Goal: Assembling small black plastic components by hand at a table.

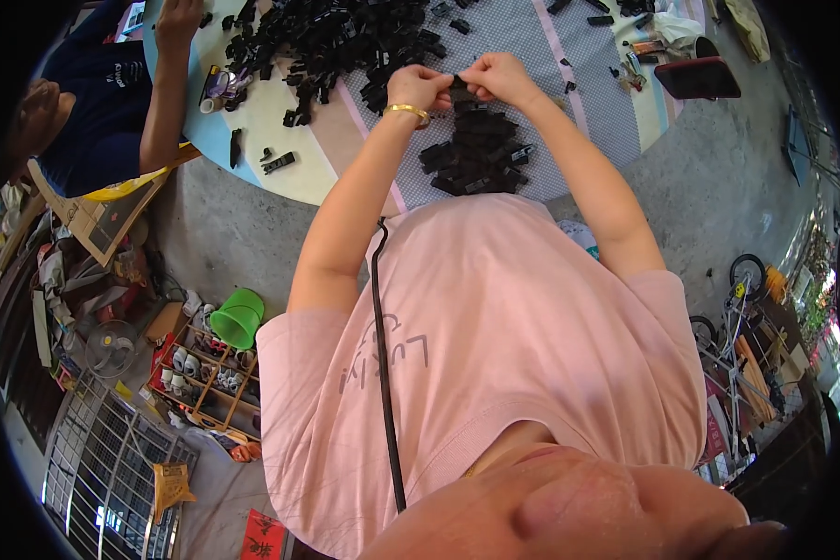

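Observation:
My left hand (418, 89) and my right hand (499, 78) meet above the table, fingers pinched on a small black plastic part (459, 86) between them. Its exact kind is too small to make out. Just below, nearer to me, lies a heap of black plastic pieces (476, 154) at the table's near edge. A far larger pile of similar black parts (331, 42) spreads beyond my left hand. Fingertips hide some of the held part.
The round table's striped cloth (345, 140) carries a tape roll (217, 89), a loose black part (278, 162) and a phone-like dark red device (698, 78) at the right. A co-worker's arm (166, 103) rests at the left. Behind are a green bucket (238, 317) and shoe rack (217, 378).

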A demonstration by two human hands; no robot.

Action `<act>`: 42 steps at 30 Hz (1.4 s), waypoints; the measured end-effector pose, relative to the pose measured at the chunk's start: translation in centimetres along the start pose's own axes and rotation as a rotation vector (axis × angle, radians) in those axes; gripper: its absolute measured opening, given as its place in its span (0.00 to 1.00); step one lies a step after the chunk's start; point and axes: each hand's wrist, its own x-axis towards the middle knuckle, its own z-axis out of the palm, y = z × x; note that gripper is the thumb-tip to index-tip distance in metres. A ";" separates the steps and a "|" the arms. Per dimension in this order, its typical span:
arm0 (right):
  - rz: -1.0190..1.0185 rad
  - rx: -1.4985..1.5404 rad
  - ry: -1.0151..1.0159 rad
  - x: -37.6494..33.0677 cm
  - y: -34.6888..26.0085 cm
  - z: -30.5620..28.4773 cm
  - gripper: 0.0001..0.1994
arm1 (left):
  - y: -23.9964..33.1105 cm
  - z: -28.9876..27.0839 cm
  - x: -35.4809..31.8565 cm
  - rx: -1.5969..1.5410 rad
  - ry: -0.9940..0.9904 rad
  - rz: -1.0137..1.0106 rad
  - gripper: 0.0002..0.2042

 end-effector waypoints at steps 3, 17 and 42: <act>-0.054 0.009 -0.019 0.8 -0.4 -0.1 0.09 | 1.3 -0.5 0.0 0.016 -0.028 -0.033 0.10; -0.156 -0.126 -0.033 -2.7 0.0 0.3 0.08 | 0.0 -0.6 -1.2 0.044 -0.133 -0.074 0.10; -0.196 -0.202 -0.015 -2.0 0.3 0.6 0.08 | -0.7 -1.0 -0.5 0.001 -0.199 -0.081 0.10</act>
